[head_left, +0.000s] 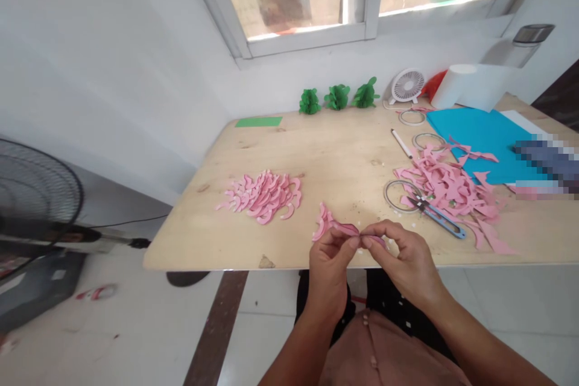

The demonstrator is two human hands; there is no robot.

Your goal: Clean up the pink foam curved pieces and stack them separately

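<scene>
My left hand (329,265) and my right hand (401,253) meet at the front edge of the wooden table (316,151). Both pinch a small cluster of pink curved foam pieces (332,226), which fans out up and to the left of my fingertips. A heap of several similar pink curved pieces (265,195) lies on the table to the left. A pile of pink scraps (447,187) sits to the right, with thread snips (438,217) and a metal ring (400,196) beside it.
Three green paper plants (337,98), a small white fan (407,85), a white roll (470,85), a blue sheet (479,132), a pen (401,143), more rings (427,140) and a green sheet (259,122) lie farther back. A black floor fan (36,205) stands at left.
</scene>
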